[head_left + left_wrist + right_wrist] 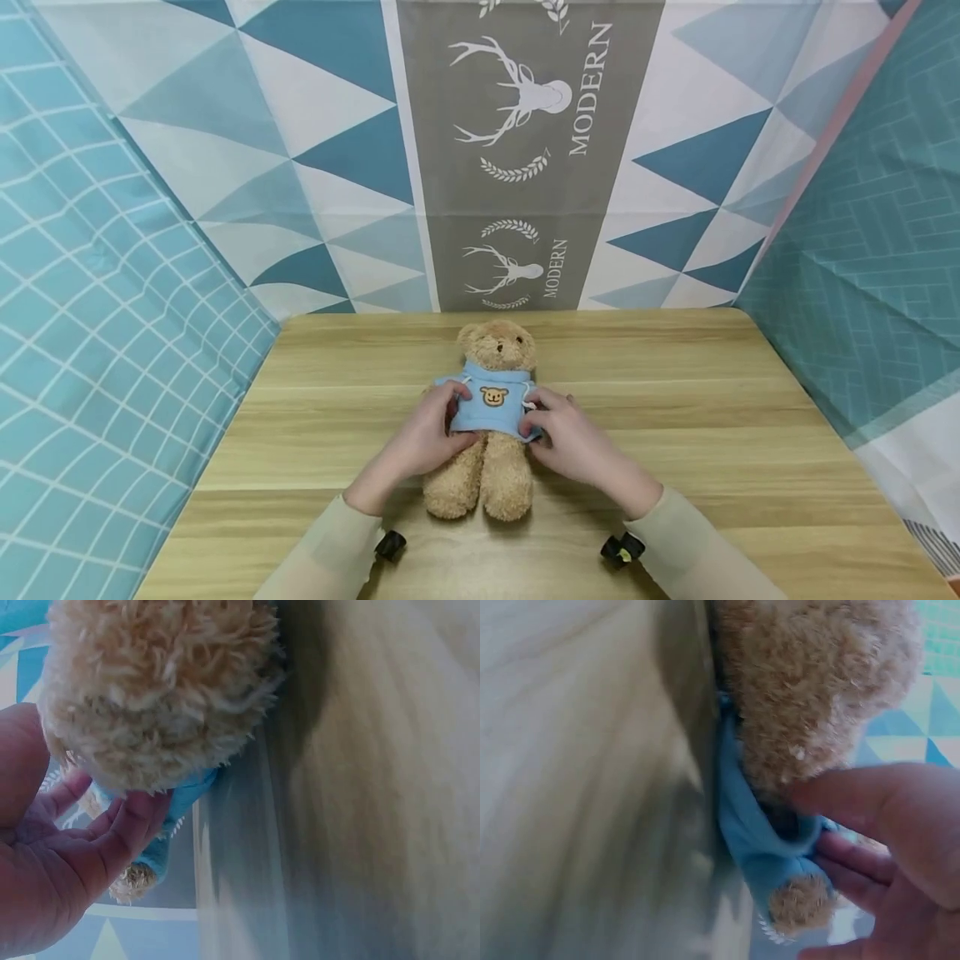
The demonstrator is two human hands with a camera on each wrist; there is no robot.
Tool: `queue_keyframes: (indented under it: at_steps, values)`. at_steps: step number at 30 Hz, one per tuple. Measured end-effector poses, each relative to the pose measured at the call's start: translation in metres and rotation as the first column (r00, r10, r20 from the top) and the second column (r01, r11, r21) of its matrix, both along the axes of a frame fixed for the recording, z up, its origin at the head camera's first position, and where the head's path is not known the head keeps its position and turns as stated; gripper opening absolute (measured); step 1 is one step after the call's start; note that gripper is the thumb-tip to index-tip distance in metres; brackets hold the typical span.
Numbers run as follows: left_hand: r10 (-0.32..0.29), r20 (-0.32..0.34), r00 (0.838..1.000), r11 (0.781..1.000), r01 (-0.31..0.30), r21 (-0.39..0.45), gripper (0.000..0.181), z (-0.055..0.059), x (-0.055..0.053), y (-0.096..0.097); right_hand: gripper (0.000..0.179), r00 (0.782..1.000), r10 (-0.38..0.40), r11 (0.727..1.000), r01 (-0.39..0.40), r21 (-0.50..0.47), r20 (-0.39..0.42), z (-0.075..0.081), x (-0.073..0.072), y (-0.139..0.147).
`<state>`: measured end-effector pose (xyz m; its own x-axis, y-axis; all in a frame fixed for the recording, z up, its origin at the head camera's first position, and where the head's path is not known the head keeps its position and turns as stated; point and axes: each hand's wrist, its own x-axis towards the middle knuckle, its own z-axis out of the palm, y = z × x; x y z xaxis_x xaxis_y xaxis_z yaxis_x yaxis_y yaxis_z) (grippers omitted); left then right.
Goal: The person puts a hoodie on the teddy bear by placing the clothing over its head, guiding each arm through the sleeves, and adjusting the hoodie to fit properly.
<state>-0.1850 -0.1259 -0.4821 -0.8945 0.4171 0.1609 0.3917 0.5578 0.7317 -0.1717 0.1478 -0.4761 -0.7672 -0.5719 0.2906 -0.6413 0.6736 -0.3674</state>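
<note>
A tan plush teddy bear (504,479) lies on its back on the wooden table, head away from me and legs toward me. It wears a light blue hoodie (487,418) with a bear-face patch (494,397) and white drawstrings. My left hand (429,429) grips the hoodie's left side, thumb low by the hem, fingers curled against the cloth. On the opposite side, my right hand (576,437) pinches the lower edge. The right wrist view shows the thumb at the open hem of the hoodie (754,825), fingers outside the cloth. The bear's legs partly hide the left fingertips in the left wrist view.
The wooden table (675,392) extends on both sides of the bear. Behind it hangs a patterned cloth (510,192) with deer heads and triangles. A blue grid cloth (112,275) borders the left side, a teal cloth (862,250) the right. Small black wrist devices (622,550) sit under the sleeves.
</note>
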Motion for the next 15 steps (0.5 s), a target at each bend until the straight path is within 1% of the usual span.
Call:
queue_keyframes:
  at_steps: [2, 4, 6, 7, 9, 11, 13, 15]
  values:
    - [0.009, 0.021, 1.000, 0.999, -0.010, 0.033, 0.055, -0.001, 0.001, -0.001, 0.018, 0.998, 0.043, 0.999, -0.043, 0.003, 0.035, 0.006, 0.001, 0.007]
    - [0.006, 0.047, 0.999, 0.998, -0.010, 0.067, 0.056, -0.002, 0.002, -0.005, 0.022, 0.994, 0.088, 0.996, -0.088, -0.010, 0.072, 0.014, 0.001, 0.017]
    - [-0.019, 0.077, 0.997, 0.996, 0.011, 0.093, 0.057, -0.002, 0.002, -0.011, 0.024, 0.986, 0.118, 0.993, -0.115, -0.028, 0.120, 0.022, -0.001, 0.028]
    - [-0.035, 0.094, 0.995, 0.995, 0.026, 0.100, 0.059, -0.001, 0.001, -0.016, 0.025, 0.982, 0.121, 0.992, -0.117, -0.038, 0.146, 0.025, -0.002, 0.035]
    - [-0.057, 0.129, 0.990, 0.994, 0.044, 0.104, 0.063, 0.001, -0.001, -0.026, 0.024, 0.977, 0.097, 0.995, -0.088, -0.055, 0.190, 0.030, -0.006, 0.049]
    - [-0.060, 0.148, 0.987, 0.995, 0.047, 0.093, 0.066, 0.005, -0.005, -0.038, 0.027, 0.974, 0.043, 0.998, -0.031, -0.055, 0.221, 0.034, -0.012, 0.066]
    - [-0.028, 0.134, 0.991, 0.998, 0.020, 0.063, 0.066, 0.008, -0.008, -0.052, 0.034, 0.976, -0.032, 0.998, 0.041, -0.037, 0.216, 0.032, -0.019, 0.082]
    - [0.023, 0.095, 0.995, 0.999, -0.026, 0.021, 0.064, 0.012, -0.012, -0.068, 0.044, 0.976, -0.112, 0.993, 0.114, -0.003, 0.186, 0.028, -0.026, 0.097]
